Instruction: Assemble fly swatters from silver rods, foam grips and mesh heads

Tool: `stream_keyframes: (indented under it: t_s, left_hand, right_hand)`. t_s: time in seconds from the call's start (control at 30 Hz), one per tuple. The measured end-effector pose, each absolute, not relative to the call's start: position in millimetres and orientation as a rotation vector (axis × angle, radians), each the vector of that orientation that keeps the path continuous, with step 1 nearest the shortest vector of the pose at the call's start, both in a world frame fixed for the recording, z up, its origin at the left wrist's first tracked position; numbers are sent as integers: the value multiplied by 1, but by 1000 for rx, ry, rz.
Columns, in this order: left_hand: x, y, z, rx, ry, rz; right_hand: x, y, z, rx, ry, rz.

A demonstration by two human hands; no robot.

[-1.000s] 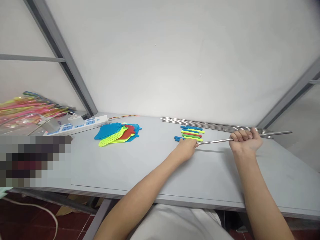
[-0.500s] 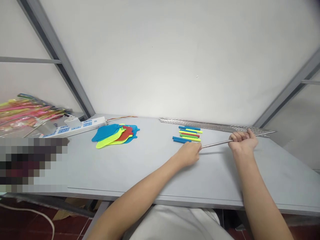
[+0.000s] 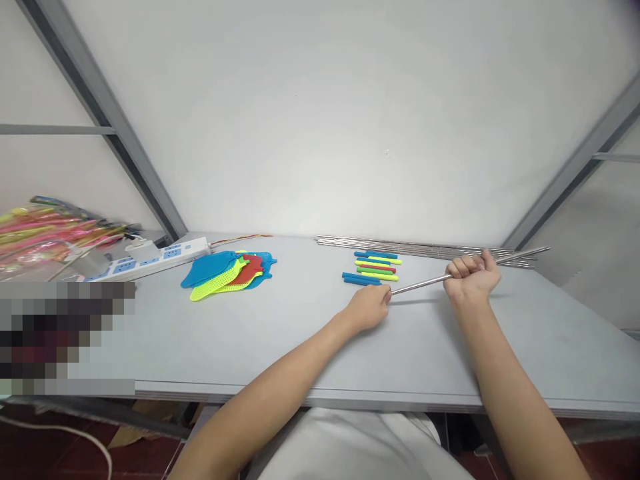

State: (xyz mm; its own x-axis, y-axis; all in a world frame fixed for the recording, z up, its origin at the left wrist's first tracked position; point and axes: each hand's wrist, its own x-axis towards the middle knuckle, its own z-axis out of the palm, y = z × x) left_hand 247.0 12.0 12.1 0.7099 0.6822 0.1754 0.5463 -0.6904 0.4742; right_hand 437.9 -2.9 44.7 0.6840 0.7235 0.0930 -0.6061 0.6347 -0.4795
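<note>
A thin silver metal rod (image 3: 420, 285) runs between my two hands above the table, its far end rising to the right. My left hand (image 3: 369, 305) is closed at the rod's near end; whether a handle is also inside that fist is hidden. Further along, my right hand (image 3: 471, 275) wraps round the rod, palm turned up. Just behind my left hand lie several coloured plastic handle tubes (image 3: 376, 271) in blue, yellow, green and red. Along the wall rests a bundle of similar metal rods (image 3: 410, 250), partly covered by my right hand.
Flat fly-swatter heads (image 3: 213, 268) in blue, yellow and red are piled on the left of the grey table (image 3: 280, 333). Behind them is a white power strip (image 3: 150, 260) with plugs and cables. Plastic-wrapped colourful sticks (image 3: 50, 227) lie at the far left.
The right hand and the rod's far end have risen slightly, so the rod slopes more steeply. Both hands keep their grip. The whole view has shifted a little.
</note>
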Motion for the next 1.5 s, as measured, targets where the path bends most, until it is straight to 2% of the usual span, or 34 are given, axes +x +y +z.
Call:
stream_keyframes:
  t_s: [0.53, 1.23, 1.5]
  left_hand:
    - [253, 12, 5, 2357, 844, 533]
    - [255, 6, 4, 2308, 802, 609]
    - [255, 8, 11, 2145, 923, 689]
  right_hand:
    - [418, -5, 53, -439, -392, 800]
    - [440, -1, 47, -482, -214, 956]
    - [446, 2, 41, -507, -117, 971]
